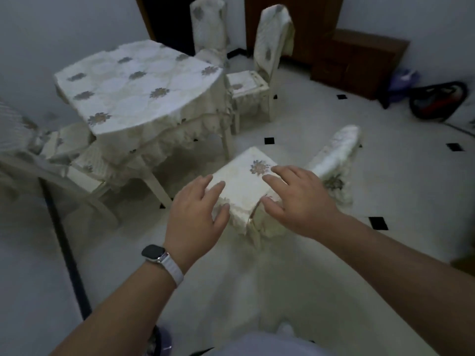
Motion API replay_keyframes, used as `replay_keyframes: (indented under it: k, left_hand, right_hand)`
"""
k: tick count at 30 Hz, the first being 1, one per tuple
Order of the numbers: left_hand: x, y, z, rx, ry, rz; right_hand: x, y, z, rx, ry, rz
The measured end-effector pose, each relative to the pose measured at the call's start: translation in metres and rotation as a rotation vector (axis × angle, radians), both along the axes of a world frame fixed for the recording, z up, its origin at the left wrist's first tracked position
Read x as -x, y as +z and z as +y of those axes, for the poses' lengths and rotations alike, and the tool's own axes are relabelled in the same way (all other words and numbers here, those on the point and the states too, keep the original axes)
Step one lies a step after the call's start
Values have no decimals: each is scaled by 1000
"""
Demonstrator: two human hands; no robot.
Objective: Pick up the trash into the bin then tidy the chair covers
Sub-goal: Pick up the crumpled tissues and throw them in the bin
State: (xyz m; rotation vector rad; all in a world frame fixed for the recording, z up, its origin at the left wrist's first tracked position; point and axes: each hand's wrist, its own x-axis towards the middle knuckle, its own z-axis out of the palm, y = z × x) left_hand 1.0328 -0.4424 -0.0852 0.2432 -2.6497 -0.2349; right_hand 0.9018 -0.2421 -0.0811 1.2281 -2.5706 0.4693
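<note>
A chair stands in front of me with a cream seat cover [244, 186] that has a flower print and a frilled skirt. Its backrest cover [336, 155] leans away to the right. My left hand [198, 214], with a watch on a white band at the wrist, hovers with spread fingers at the seat's near-left corner. Over the seat's right edge my right hand [295, 199] is spread, its fingertips close to the flower print. Neither hand holds anything. Whether the fingers touch the fabric is unclear.
A table under a matching flowered cloth [138, 88] stands to the left. Behind it are two covered chairs [208, 29] [272, 44], and a third [28, 140] is at far left. A wooden cabinet [357, 60] and bags [437, 98] sit at the back right. A purple object [160, 343] shows at the bottom edge.
</note>
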Motion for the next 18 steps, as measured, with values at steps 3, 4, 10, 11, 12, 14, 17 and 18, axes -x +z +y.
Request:
replay_keyframes:
  k: [3, 4, 10, 11, 12, 14, 17, 18]
  left_hand:
    - [44, 6, 37, -7, -86, -4]
    - [56, 7, 49, 1, -120, 2]
    - [137, 8, 108, 21, -336, 42]
    - [151, 6, 117, 22, -370, 37]
    - [164, 4, 125, 27, -406, 26]
    - [193, 0, 138, 49, -475, -2]
    - [241, -2, 152, 61, -517, -20]
    - [256, -2, 157, 66, -529, -19]
  right_hand:
    - [24, 5, 45, -12, -89, -21]
    - [31, 5, 59, -12, -119, -23]
    - [68, 2, 130, 19, -305, -17]
    - [73, 3, 140, 6, -335, -31]
    - [79, 4, 150, -10, -365, -45]
    - [91, 3, 170, -39, -422, -61]
    - [121, 0, 194, -81, -473, -46]
    - [132, -1, 200, -91, -487, -39]
